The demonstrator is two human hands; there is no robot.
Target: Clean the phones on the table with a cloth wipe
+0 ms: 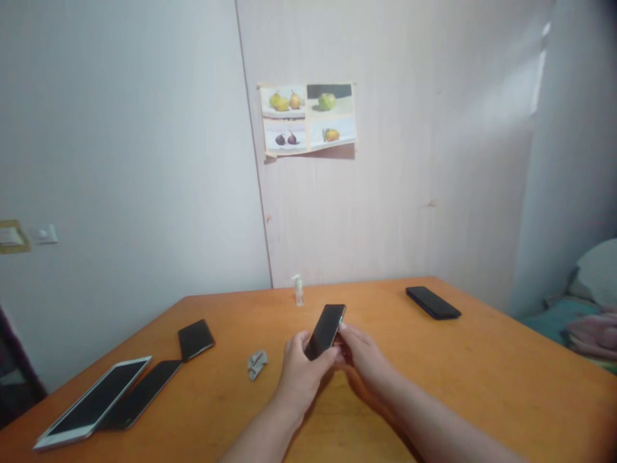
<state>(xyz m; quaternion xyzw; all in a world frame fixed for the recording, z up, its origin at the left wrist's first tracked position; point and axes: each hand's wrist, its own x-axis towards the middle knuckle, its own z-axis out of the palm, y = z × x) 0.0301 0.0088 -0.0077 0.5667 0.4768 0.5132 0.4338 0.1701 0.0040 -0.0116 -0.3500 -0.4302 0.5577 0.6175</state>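
A dark smartphone (326,329) is held tilted above the middle of the table, its black screen facing up. My left hand (301,368) grips its lower end, thumb on one side and fingers on the other. Against the phone's right edge my right hand (365,355) is closed, with its fingertips partly hidden behind the phone. A crumpled grey cloth (257,364) lies left of my left hand. Beyond the phone stands a small clear pump bottle (299,293).
On the left of the orange-brown table (216,411) lie a white tablet (99,400), a dark tablet (144,393) partly under it, and a smaller dark device (195,339). A black phone (432,303) rests at the back right. The wall behind bears fruit pictures (308,119).
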